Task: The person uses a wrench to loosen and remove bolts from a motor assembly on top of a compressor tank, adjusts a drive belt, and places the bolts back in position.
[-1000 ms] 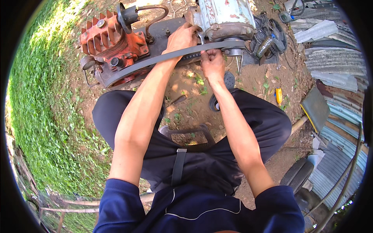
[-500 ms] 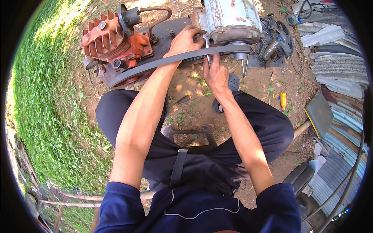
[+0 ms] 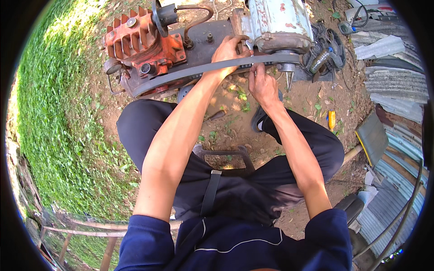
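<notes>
A wrench (image 3: 249,44) stands with its ring-shaped head at the base of a pale, paint-worn electric motor (image 3: 280,22), its shank passing behind a grey drive belt (image 3: 190,69). Below the belt, my right hand (image 3: 264,86) is closed, pinching the wrench's lower end. My left hand (image 3: 227,53) reaches over the belt, fingers curled beside the wrench head; what they grip there is hidden. The belt runs from the motor's pulley (image 3: 285,58) towards an orange finned compressor (image 3: 144,47) on the left.
A dark base plate (image 3: 205,36) carries both machines. Coiled black cable and a clear bottle (image 3: 319,62) lie right of the motor. A wood-handled tool (image 3: 217,115) rests on the dirt between my legs. A yellow bottle (image 3: 332,120) and corrugated sheets (image 3: 391,81) lie to the right.
The view has shifted, so the machines sit slightly further right and higher. Both hands keep their places at the wrench, whose shank shows less below the belt. My right foot has shifted.
</notes>
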{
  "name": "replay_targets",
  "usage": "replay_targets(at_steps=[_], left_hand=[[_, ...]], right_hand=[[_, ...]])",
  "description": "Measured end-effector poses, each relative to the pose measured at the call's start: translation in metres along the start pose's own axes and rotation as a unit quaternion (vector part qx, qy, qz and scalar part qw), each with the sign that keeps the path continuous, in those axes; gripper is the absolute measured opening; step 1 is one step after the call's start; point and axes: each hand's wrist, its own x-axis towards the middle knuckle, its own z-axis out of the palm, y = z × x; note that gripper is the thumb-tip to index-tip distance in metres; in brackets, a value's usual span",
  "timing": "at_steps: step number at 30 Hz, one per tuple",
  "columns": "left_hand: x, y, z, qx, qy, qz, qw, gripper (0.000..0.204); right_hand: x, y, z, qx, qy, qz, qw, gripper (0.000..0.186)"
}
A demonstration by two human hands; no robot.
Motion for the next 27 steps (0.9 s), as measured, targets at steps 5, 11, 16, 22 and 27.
replay_targets(at_steps=[5,11,16,22,27], left_hand=[[-0.003,-0.012,0.013,-0.063,0.021,-0.043,0.997,0.068],[0.001,-0.028,0.018,-0.141,0.024,-0.05,0.988,0.065],[-0.005,-0.018,0.016,-0.139,0.044,-0.047,0.988,0.057],[-0.011,0.013,0.007,-0.088,-0.007,-0.177,0.98,0.034],[-0.01,0.023,0.015,-0.024,-0.008,-0.2,0.979,0.04]], right_hand=[[-0.004,-0.012,0.003,0.025,0.041,0.039,0.998,0.025],[-0.009,-0.041,0.012,0.186,0.065,0.177,0.964,0.032],[-0.002,-0.059,0.025,0.223,0.054,0.284,0.931,0.032],[-0.009,-0.041,0.01,0.069,-0.004,0.192,0.979,0.026],[-0.013,-0.037,-0.011,-0.029,-0.077,0.141,0.987,0.029]])
